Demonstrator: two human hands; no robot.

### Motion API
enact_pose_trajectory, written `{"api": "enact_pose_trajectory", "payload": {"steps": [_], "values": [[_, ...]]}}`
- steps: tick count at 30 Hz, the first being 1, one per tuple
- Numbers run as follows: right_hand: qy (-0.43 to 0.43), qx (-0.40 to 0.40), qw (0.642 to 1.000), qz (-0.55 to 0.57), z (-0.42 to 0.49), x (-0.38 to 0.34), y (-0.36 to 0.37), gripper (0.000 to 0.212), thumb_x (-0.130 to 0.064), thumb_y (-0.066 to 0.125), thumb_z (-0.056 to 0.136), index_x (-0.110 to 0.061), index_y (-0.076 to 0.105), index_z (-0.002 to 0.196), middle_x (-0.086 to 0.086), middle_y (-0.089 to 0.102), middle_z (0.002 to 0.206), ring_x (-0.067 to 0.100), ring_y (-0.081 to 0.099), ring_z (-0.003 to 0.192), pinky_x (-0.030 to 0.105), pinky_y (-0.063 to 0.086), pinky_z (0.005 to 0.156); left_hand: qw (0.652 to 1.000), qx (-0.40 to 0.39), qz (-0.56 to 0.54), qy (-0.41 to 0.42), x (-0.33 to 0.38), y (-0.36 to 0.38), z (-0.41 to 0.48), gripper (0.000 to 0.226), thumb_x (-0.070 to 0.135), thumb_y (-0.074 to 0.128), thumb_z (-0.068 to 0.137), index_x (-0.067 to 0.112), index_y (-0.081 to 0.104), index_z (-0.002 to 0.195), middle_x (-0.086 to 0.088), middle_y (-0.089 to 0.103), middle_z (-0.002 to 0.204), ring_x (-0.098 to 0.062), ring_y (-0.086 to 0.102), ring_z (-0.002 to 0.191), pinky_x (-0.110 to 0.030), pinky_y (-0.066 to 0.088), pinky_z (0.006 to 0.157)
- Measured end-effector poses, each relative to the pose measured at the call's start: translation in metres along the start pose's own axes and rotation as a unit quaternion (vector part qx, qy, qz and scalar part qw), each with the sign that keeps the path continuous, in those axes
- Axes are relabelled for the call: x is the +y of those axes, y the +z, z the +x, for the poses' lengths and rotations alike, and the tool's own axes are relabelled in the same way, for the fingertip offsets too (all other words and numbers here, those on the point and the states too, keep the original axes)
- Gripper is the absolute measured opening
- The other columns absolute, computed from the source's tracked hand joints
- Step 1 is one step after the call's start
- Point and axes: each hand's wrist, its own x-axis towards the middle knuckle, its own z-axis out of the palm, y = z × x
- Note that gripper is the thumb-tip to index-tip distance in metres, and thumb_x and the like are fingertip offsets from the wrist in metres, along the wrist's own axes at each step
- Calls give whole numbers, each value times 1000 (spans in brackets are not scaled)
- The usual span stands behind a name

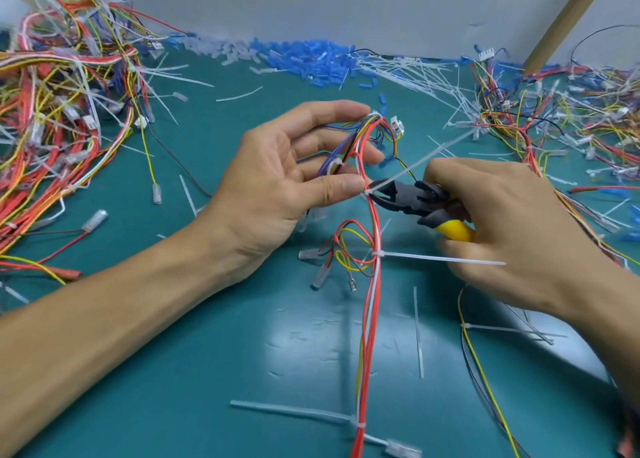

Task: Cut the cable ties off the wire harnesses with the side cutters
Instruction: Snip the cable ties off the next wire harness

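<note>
Behind the hands the mat (221,139) lies open in a broad strip, bounded at the back by blue bits (304,59) and a tie heap (415,73) along the wall (346,4); only stray scraps lie on it. The left wire pile (52,111) fills that whole side, with a wedge of bare mat between it and the left hand (273,187). The right wire pile (571,122) crowds close behind the right hand (512,236). The cutters (405,199) bridge the gap between the hands. Between the forearms the harness (372,284) runs down toward the near edge, its tie tails (443,258) sticking out sideways. Nearer, to the left of the harness, the mat is mostly bare.
</note>
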Motion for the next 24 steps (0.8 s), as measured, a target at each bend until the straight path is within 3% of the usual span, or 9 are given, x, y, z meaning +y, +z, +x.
{"api": "enact_pose_trajectory", "payload": {"steps": [4,8,16,20,24], "values": [[-25,9,1000,-12,0,2,3,14,-27,44,73,-25,33,80,-6,39,69,35,37,65,49,42,56,1000,6,5,7,0,2,-1,61,1,78,78,4,57,135,-8,76,101,-16,68,87,-23,53,85],[-28,3,1000,-3,0,3,3,16,-24,46,71,-26,31,77,-5,36,66,34,34,63,50,39,54,1000,12,5,1,-1,1,0,58,-1,78,78,4,60,132,-8,75,92,-16,71,86,-21,54,80],[-1,-9,999,45,0,-2,0,13,-35,43,72,-30,34,80,-5,48,74,38,56,73,50,51,63,1000,9,-13,-5,2,2,-2,59,0,79,74,2,61,131,-5,72,87,-17,68,79,-22,53,76],[-4,-16,1000,18,0,2,-1,24,-22,49,67,-32,28,71,-3,38,62,31,37,62,48,39,52,1000,3,-18,-10,3,4,-3,60,-2,80,75,3,60,132,-7,72,86,-22,68,83,-23,53,76],[3,-40,999,30,1,6,-1,21,-14,51,64,-20,32,67,8,26,58,31,24,60,42,25,49,999,2,-44,-13,5,5,-5,61,-6,76,76,9,50,129,-14,68,89,-23,69,74,-25,53,72]]}}
